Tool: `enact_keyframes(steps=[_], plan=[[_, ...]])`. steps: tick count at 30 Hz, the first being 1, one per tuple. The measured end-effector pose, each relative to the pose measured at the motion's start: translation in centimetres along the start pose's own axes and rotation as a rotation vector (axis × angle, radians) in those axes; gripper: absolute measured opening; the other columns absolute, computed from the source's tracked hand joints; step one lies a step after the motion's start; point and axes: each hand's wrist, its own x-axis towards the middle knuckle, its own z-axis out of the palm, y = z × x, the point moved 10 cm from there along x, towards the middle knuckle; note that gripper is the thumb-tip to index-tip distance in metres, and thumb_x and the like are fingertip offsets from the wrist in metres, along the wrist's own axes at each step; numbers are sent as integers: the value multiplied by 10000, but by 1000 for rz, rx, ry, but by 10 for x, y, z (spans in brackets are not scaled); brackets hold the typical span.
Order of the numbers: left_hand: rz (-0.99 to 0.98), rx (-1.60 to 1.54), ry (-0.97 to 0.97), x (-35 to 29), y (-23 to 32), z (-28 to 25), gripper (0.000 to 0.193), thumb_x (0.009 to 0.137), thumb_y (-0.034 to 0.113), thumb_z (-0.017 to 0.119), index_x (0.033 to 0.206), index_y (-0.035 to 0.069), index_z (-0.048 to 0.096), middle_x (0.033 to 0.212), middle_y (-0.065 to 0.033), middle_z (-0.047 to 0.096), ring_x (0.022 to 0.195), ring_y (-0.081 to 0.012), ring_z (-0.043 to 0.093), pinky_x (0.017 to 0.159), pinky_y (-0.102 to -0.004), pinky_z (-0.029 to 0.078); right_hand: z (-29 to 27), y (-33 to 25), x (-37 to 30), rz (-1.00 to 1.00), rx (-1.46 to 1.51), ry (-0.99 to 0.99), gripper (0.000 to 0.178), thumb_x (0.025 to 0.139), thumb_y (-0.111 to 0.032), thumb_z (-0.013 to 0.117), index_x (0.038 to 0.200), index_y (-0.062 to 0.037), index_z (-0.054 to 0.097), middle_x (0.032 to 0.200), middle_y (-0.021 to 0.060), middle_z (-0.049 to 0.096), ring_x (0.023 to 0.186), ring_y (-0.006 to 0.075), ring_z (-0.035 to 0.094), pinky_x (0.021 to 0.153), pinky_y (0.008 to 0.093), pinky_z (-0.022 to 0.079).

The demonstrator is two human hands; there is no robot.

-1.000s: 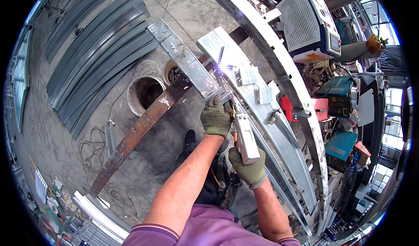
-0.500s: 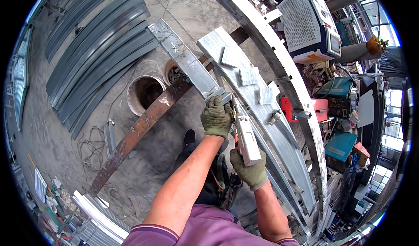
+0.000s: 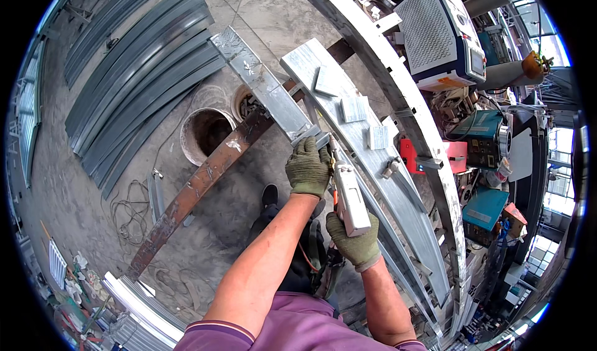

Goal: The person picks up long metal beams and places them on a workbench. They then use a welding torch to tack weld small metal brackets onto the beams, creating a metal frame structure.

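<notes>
My left hand [image 3: 308,172], in a green knit glove, has its fingers closed on a small metal plate [image 3: 322,140] at the near end of a galvanized steel beam [image 3: 267,89]. In my gloved right hand [image 3: 357,242] is a white handheld welding gun [image 3: 352,198], gripped at its rear. Its narrow nozzle [image 3: 334,144] points away from me, close beside the plate and my left fingertips. Whether the nozzle touches the metal I cannot tell. To the right, several loose small plates [image 3: 354,109] lie on a wide galvanized steel piece [image 3: 305,57].
A rusty beam [image 3: 199,186] runs under the galvanized one. Two buckets [image 3: 194,138] stand beside it. Long steel channels [image 3: 134,71] lie on the floor at far left. On the right are a long steel rail [image 3: 392,71], a perforated white machine [image 3: 429,30] and a red case [image 3: 457,156].
The rear of the welding gun and my right hand have shifted very slightly left. My left hand and the plate stay in place.
</notes>
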Motion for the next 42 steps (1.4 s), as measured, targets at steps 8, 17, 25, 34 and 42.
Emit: enact_keyframes(steps=[8, 17, 25, 34, 42], plan=[[5, 6, 4, 1, 0, -2, 439, 966, 356, 629, 1272, 45, 675, 1221, -206, 721, 1012, -403, 727, 876, -523, 580, -4, -4, 3, -11, -10, 12, 226, 864, -200, 755, 1053, -80, 728, 919, 133, 725, 809, 353, 735, 703, 447, 589], [10, -14, -4, 2, 3, -5, 448, 977, 346, 627, 1306, 43, 657, 1237, -209, 722, 1036, -395, 727, 891, -510, 578, -5, -4, 3, -48, -27, 30, 212, 875, -223, 755, 1038, -89, 739, 900, 125, 729, 791, 347, 738, 691, 448, 590], [59, 1, 59, 0, 1, -3, 445, 971, 338, 634, 1298, 37, 656, 1233, -221, 716, 1040, -403, 720, 886, -511, 575, -4, 3, 3, -33, -2, 32, 236, 875, -234, 770, 1055, -82, 745, 891, 134, 737, 778, 350, 743, 688, 449, 593], [14, -15, 5, 2, 2, -3, 468, 964, 345, 641, 1320, 40, 650, 1234, -222, 713, 1047, -412, 712, 892, -529, 560, -8, 3, 2, -29, 25, 19, 254, 882, -225, 772, 1093, -84, 760, 909, 134, 755, 811, 346, 759, 712, 436, 605], [-5, -10, -48, 1, 0, 0, 491, 966, 346, 635, 1357, 49, 638, 1286, -213, 703, 1097, -395, 705, 926, -524, 555, -13, 2, 1, -24, 57, 0, 301, 882, -213, 798, 1156, -92, 766, 958, 135, 768, 865, 331, 775, 750, 417, 612]])
